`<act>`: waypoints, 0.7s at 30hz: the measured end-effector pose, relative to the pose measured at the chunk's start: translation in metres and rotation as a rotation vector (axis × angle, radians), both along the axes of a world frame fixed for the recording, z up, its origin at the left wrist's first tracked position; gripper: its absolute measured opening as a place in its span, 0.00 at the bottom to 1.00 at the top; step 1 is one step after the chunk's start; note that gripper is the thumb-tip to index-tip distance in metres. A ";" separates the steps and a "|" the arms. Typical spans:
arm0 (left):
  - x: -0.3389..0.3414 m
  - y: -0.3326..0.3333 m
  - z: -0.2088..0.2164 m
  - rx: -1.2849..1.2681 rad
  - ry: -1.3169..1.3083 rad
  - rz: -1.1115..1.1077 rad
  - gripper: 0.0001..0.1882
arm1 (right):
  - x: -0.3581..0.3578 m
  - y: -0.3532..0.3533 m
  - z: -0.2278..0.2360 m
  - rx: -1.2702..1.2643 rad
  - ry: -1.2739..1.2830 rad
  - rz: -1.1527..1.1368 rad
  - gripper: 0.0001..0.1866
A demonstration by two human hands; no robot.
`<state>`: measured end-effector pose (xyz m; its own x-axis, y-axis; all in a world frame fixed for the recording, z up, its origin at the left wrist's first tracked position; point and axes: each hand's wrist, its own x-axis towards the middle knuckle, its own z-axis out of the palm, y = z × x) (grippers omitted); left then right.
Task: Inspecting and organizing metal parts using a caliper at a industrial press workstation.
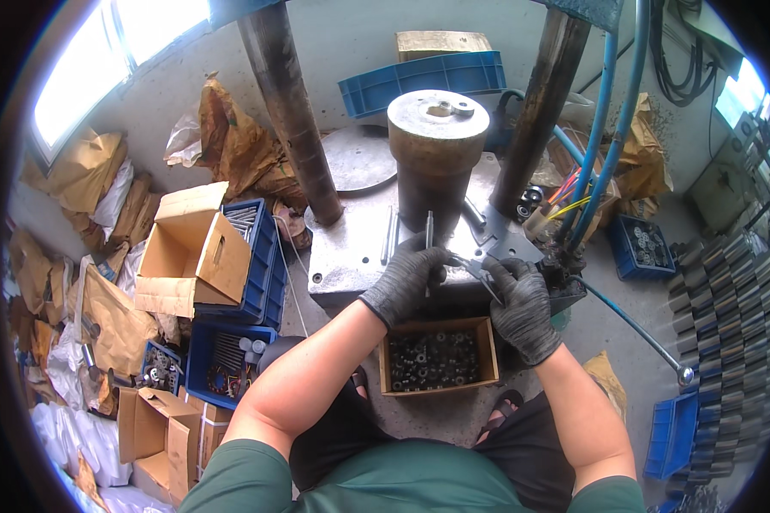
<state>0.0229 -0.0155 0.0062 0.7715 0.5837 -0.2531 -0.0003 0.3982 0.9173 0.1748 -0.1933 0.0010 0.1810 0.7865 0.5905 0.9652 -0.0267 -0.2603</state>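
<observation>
The fingers of the gloved left hand (409, 280) are closed around an upright metal rod (429, 224) at the frame's centre. Just right of centre, a plier-like tool (468, 264) is gripped by the curled fingers of the gloved right hand (522, 312). Below, small dark parts (432, 355) are held in a box (441, 390); above, a thick cylinder (436, 158) is borne by a metal plate (342, 256).

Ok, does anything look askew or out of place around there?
The blue plastic crate behind the metal cylinder sits slanted, its left end lower than its right. Crumpled brown paper sacks also lie heaped untidily at left.
</observation>
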 end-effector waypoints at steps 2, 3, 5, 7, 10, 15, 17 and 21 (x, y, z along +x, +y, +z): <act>0.000 0.000 0.000 0.055 0.011 -0.015 0.09 | 0.001 -0.001 -0.003 -0.023 0.116 0.008 0.27; 0.000 -0.001 -0.001 0.056 -0.001 -0.019 0.09 | 0.002 -0.001 -0.005 -0.048 0.230 0.006 0.26; 0.001 -0.001 -0.004 0.110 -0.058 -0.007 0.12 | 0.006 -0.001 -0.007 -0.065 0.325 0.011 0.25; 0.001 0.002 -0.007 0.163 0.007 -0.008 0.13 | 0.012 -0.003 -0.009 -0.083 0.420 0.015 0.24; -0.001 0.004 -0.012 0.364 0.078 -0.026 0.15 | 0.018 -0.007 -0.010 -0.086 0.718 0.001 0.24; -0.003 0.001 -0.012 0.657 0.127 -0.014 0.13 | 0.021 -0.011 -0.008 -0.108 1.054 0.003 0.25; -0.006 0.001 -0.008 0.729 0.142 -0.068 0.13 | 0.023 -0.013 -0.005 -0.143 0.981 0.023 0.25; -0.011 0.003 0.001 0.863 0.159 -0.095 0.13 | 0.027 -0.021 0.007 -0.277 0.946 0.056 0.25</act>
<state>0.0123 -0.0121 0.0077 0.8198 0.5557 0.1380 0.1506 -0.4418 0.8844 0.2022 -0.2147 0.0078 0.4423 0.8967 0.0154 0.3644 -0.1640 -0.9167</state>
